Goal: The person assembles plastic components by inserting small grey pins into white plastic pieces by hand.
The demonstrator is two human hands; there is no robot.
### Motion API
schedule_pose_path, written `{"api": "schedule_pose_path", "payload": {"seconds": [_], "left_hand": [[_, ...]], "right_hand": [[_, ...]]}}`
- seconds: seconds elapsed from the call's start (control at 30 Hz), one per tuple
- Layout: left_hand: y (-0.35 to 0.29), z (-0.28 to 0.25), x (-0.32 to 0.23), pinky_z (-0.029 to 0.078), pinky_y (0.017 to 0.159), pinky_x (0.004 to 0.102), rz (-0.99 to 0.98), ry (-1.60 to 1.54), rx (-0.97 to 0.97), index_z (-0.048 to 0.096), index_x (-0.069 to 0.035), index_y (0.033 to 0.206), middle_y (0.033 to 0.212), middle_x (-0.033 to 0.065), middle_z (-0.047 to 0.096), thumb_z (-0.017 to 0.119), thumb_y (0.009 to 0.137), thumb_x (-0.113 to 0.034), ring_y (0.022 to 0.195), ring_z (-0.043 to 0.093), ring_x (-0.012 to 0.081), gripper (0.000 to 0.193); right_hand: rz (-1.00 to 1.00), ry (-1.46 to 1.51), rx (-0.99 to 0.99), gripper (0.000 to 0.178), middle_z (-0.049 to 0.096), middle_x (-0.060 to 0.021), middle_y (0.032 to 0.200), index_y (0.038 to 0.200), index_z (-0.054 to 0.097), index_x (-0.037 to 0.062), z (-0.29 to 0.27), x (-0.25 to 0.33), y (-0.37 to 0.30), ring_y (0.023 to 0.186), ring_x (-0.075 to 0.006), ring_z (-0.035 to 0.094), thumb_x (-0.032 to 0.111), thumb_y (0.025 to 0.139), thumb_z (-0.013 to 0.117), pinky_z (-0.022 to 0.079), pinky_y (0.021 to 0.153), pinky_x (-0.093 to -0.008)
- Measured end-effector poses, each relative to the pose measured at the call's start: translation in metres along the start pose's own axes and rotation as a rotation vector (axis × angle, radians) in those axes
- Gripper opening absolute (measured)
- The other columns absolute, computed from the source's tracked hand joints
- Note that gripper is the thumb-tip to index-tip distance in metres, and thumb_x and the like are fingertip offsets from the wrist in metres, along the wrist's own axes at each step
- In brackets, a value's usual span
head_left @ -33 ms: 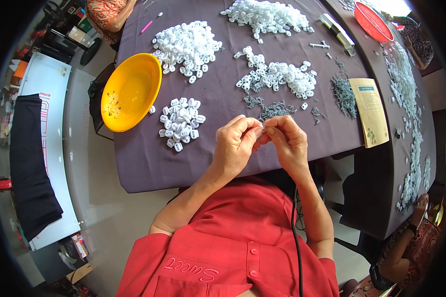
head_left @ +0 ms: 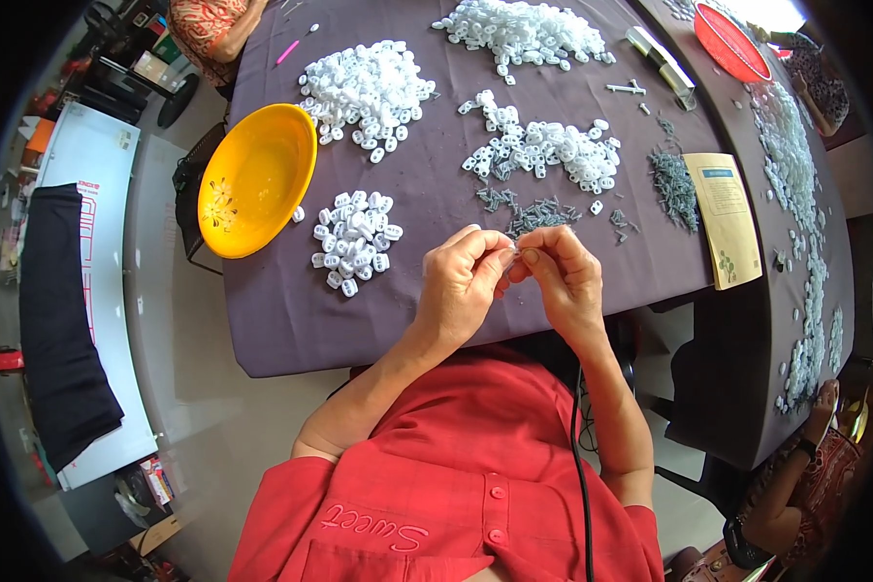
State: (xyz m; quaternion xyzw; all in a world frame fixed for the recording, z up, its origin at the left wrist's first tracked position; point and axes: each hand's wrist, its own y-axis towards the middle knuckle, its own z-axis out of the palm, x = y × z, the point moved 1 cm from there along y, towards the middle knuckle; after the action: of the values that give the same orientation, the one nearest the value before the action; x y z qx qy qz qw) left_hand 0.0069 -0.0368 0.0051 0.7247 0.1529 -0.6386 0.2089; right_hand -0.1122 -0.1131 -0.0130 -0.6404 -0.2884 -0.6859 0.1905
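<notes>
My left hand [head_left: 463, 283] and my right hand [head_left: 568, 283] meet above the table's near edge. Thumb and fingers of each are pinched, and their tips nearly touch. Something small and pale shows between them, too covered by the fingers to name. Just beyond the fingertips lies a scatter of small grey pin-like pieces [head_left: 543, 213]. Behind those is a loose heap of white oval plastic pieces with holes [head_left: 592, 160]. A smaller pile of white pieces with dark marks [head_left: 352, 242] sits left of my left hand.
Larger white heaps [head_left: 367, 92] [head_left: 524, 34] lie farther back. A yellow bowl [head_left: 262, 179] leans at the table's left edge. On the right are a grey pin pile [head_left: 672, 189], a tan booklet [head_left: 725, 223] and a red basket [head_left: 732, 44]. Other people sit around the tables.
</notes>
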Motion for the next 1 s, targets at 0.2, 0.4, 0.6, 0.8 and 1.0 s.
{"api": "schedule_pose_path", "payload": {"seconds": [0.2,0.4,0.6,0.8,1.0], "left_hand": [[0.002,-0.002,0.006,0.046,0.046,0.0246,0.056,0.130,0.044,0.060,0.003,0.081,0.070,0.0068,0.060,0.058,0.084,-0.001,0.052,0.058,0.0116,0.005],[0.001,0.000,0.010,0.047,0.046,0.0250,0.034,0.094,0.065,0.061,0.003,0.084,0.072,0.0081,0.061,0.057,0.084,0.000,0.054,0.060,0.0134,0.005],[-0.006,-0.001,0.023,0.048,0.047,0.0235,-0.067,0.014,0.054,0.062,0.005,0.086,0.072,0.0070,0.064,0.056,0.085,-0.001,0.055,0.060,0.0105,0.008],[0.000,-0.001,0.029,0.047,0.048,0.0200,-0.269,-0.082,0.105,0.063,0.002,0.086,0.071,0.0022,0.062,0.055,0.089,-0.007,0.055,0.057,0.0063,0.012],[0.001,-0.005,0.032,0.047,0.045,0.0209,-0.329,-0.133,0.128,0.060,0.002,0.085,0.068,0.0025,0.060,0.056,0.088,-0.008,0.053,0.057,0.0079,0.011]], "right_hand": [[-0.091,-0.219,0.013,0.005,0.061,-0.0070,0.075,0.087,0.054,-0.0012,-0.002,0.004,0.002,0.064,-0.0123,0.061,-0.005,0.085,0.052,0.049,0.058,-0.0242],[-0.168,-0.420,0.039,0.004,0.062,-0.0087,0.073,0.085,0.055,-0.0007,0.000,0.009,0.004,0.061,-0.0149,0.063,-0.004,0.083,0.054,0.050,0.054,-0.0255],[-0.075,-0.397,0.026,0.003,0.064,-0.0090,0.070,0.083,0.058,-0.0003,0.002,-0.003,0.001,0.062,-0.0166,0.063,-0.002,0.082,0.055,0.050,0.056,-0.0275],[0.031,-0.398,0.024,0.005,0.064,-0.0100,0.072,0.084,0.061,0.0003,0.001,-0.009,0.002,0.063,-0.0190,0.064,0.002,0.082,0.057,0.049,0.058,-0.0286],[0.056,-0.346,0.077,0.015,0.064,-0.0034,0.073,0.095,0.065,0.0016,-0.010,-0.004,0.005,0.062,-0.0075,0.057,0.001,0.082,0.059,0.046,0.055,-0.0207]]}}
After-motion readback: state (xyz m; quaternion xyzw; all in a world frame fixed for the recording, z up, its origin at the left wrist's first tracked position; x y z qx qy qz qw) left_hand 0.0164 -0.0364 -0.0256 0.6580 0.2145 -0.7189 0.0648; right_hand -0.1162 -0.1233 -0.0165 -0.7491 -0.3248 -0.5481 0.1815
